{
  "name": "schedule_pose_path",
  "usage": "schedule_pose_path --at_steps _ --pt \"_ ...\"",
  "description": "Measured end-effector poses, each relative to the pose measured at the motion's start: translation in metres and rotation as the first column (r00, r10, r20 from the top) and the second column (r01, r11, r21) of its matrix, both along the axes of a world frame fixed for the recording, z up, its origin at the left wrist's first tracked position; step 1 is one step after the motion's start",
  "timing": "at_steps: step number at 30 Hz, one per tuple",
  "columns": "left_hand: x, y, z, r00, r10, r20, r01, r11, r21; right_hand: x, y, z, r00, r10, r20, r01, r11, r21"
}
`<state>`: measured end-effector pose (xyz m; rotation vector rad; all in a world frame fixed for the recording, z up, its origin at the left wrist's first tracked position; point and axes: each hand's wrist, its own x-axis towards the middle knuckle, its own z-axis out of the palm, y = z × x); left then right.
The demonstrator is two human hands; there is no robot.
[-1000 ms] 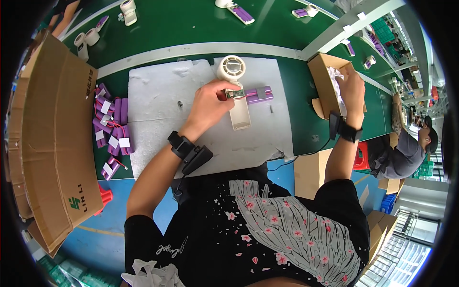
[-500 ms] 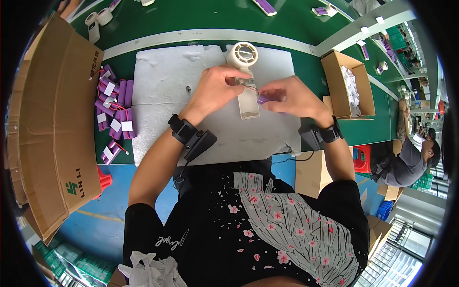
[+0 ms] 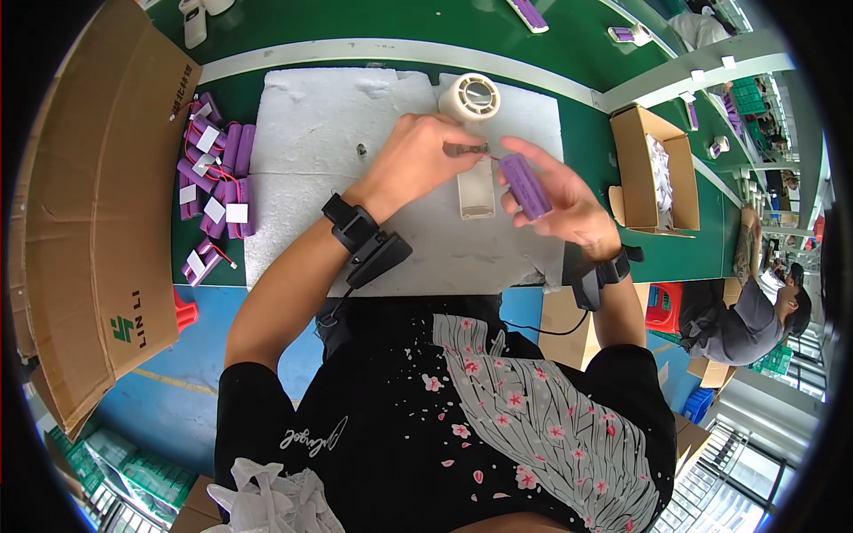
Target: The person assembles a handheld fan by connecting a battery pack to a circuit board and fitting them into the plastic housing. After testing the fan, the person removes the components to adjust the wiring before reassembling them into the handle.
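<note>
A cream handheld fan (image 3: 476,197) lies on the white foam sheet, its round head away from me and its long handle cavity facing up. My left hand (image 3: 418,158) is closed in a pinch over the upper handle, on a small dark part (image 3: 469,149) that resembles a circuit board. A thin reddish wire runs from there toward a purple battery pack (image 3: 526,188). That pack rests in my right hand (image 3: 569,200), gripped by the fingers and tilted just right of the handle. My left hand hides some of the fan's neck.
Several purple battery packs (image 3: 213,178) with red wires and white labels are heaped left of the foam sheet (image 3: 311,213). A tall cardboard box (image 3: 115,222) stands at the far left. At right, an open carton (image 3: 638,169) holds white pieces. A co-worker (image 3: 755,311) sits beyond.
The right hand has turned palm up and drawn the battery pack into plain view. The left hand has moved slightly right, with the dark part now at its fingertips.
</note>
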<state>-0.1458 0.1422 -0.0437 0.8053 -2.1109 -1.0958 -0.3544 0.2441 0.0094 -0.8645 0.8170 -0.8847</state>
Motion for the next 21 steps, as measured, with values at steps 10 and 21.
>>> schedule_pose_path --at_steps 10,21 --pt "0.005 -0.001 0.006 0.999 -0.044 0.026 0.044 0.999 0.01 0.004 -0.01 0.001 0.839 -0.05 -0.543 -0.094 0.968 -0.233" --pt "0.012 -0.009 -0.001 0.99 -0.141 0.025 0.141 0.989 -0.034 0.025 -0.004 -0.019 0.602 -0.212 -0.77 -0.183 0.902 -0.391"
